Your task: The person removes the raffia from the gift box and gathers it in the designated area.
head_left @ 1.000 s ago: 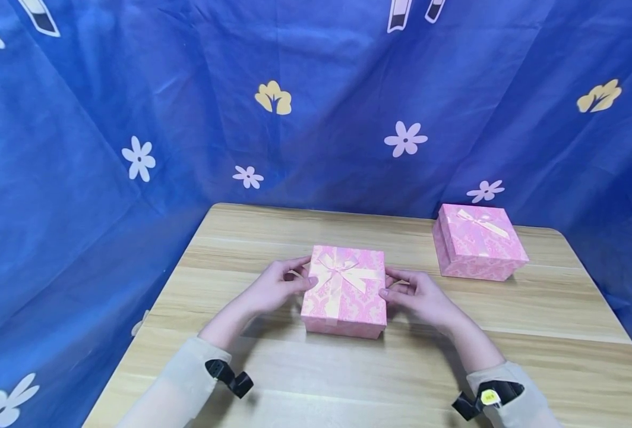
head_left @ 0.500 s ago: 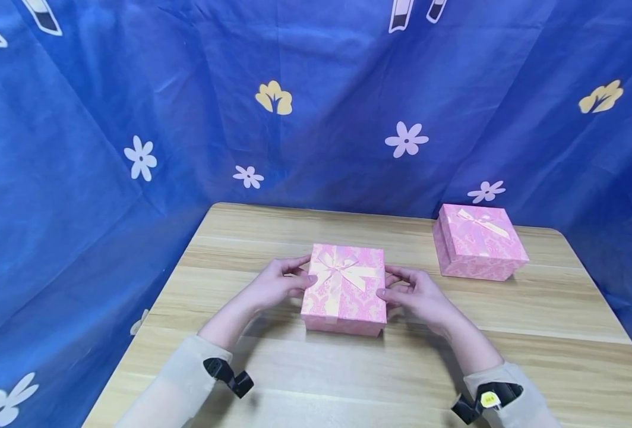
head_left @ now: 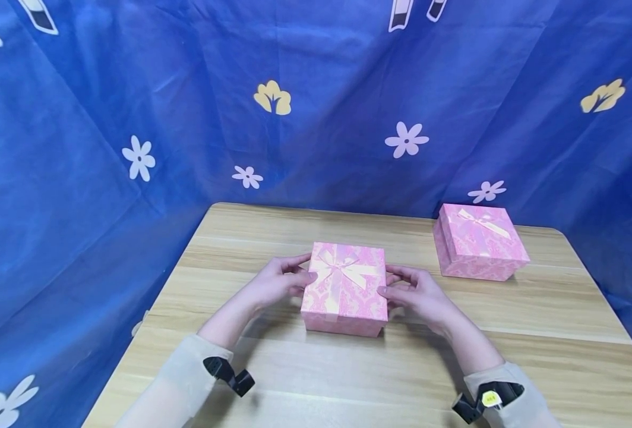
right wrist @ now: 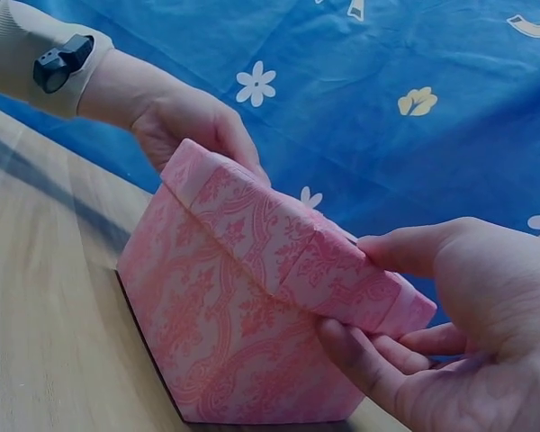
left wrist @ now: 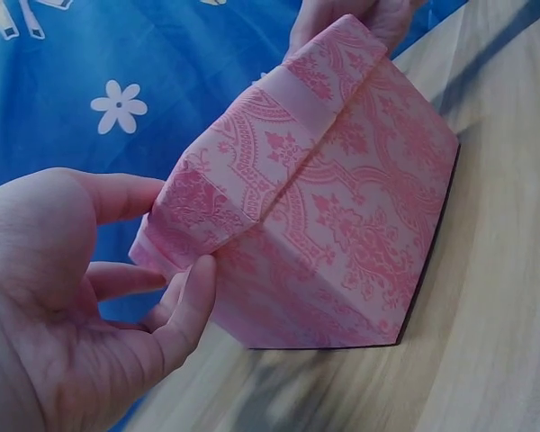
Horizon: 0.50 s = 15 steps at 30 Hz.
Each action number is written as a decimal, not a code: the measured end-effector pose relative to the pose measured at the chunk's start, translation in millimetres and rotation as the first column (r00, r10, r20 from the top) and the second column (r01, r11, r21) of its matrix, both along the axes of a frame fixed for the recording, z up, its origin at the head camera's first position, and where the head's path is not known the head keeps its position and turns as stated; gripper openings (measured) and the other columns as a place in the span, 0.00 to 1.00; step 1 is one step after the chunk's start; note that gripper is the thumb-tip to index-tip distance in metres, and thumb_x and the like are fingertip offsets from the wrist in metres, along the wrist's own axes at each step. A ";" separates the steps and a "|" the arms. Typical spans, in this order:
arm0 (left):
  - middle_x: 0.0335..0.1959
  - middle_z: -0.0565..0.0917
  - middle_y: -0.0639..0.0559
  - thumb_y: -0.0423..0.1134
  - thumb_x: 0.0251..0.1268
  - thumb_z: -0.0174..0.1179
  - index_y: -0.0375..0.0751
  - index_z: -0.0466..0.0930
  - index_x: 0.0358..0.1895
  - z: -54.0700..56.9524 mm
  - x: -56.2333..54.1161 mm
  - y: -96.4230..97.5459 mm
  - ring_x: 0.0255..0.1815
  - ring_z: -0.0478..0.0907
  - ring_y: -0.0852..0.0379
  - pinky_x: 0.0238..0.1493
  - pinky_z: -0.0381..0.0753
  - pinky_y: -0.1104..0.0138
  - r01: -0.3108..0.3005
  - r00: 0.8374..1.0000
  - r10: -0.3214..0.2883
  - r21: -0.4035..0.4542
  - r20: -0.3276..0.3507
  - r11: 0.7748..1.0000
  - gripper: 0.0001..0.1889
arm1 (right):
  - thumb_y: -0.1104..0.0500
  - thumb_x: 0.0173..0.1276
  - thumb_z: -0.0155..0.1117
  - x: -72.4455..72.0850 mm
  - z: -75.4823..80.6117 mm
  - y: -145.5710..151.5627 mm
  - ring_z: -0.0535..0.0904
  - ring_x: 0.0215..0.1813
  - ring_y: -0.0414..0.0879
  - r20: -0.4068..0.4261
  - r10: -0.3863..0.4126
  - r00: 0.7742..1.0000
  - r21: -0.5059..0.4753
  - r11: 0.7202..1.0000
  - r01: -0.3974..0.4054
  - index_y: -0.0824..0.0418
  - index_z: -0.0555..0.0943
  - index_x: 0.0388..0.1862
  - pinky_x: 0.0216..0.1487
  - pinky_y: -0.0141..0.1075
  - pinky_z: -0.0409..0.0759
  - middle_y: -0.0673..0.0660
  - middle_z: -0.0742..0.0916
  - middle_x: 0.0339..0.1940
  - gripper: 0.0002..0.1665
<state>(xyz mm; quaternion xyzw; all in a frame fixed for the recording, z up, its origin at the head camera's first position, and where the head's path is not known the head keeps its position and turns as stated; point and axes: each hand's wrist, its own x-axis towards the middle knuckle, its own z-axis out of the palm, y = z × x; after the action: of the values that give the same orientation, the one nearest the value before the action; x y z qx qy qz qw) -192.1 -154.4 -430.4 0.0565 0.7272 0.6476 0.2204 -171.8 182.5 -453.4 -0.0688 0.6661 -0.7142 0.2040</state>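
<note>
A pink patterned gift box (left wrist: 369,261) stands near the middle of the table, its lid (head_left: 364,297) on top with a cream ribbon bow (head_left: 340,270). On the left side my left hand (head_left: 275,285) pinches the lid, thumb on its top edge and fingertips at the lower rim. My right hand (head_left: 420,294) grips the opposite side in the same way. Both wrist views show the lid's rim overlapping the box walls; the inside of the box is hidden.
A second pink gift box (head_left: 482,244) with a ribbon bow stands at the back right of the wooden table (head_left: 535,321). Behind and to the sides hangs a blue curtain (head_left: 321,148) printed with flowers.
The lid has shifted very slightly upward in the head view, with both hands keeping their hold on it. The second box has not moved.
</note>
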 end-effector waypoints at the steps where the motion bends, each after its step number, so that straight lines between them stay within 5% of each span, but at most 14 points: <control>1: 0.51 0.82 0.37 0.37 0.72 0.70 0.35 0.66 0.81 0.6 0.3 0.0 0.46 0.87 0.48 0.51 0.88 0.55 -0.001 1.000 0.001 -0.002 -0.003 1.000 0.37 | 0.68 0.72 0.71 0.2 0.1 0.2 0.89 0.39 0.52 -0.002 0.000 1.000 0.001 1.000 0.000 0.77 0.61 0.79 0.45 0.53 0.89 0.63 0.79 0.52 0.44; 15: 0.52 0.84 0.36 0.37 0.73 0.69 0.36 0.64 0.82 6.9 1.8 -2.5 0.51 0.85 0.48 0.54 0.87 0.55 0.011 0.999 -0.011 0.007 -0.033 1.000 0.38 | 0.68 0.72 0.71 0.9 5.0 2.1 0.89 0.43 0.49 -0.043 0.000 0.999 -0.013 1.000 0.000 0.77 0.61 0.79 0.46 0.50 0.90 0.65 0.80 0.53 0.43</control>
<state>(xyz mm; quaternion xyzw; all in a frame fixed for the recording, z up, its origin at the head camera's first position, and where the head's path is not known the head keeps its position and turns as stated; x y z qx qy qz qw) -190.4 -156.9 -423.5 0.0722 0.7280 0.6481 0.2116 -170.9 184.6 -448.5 -0.0855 0.6655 -0.7170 0.1892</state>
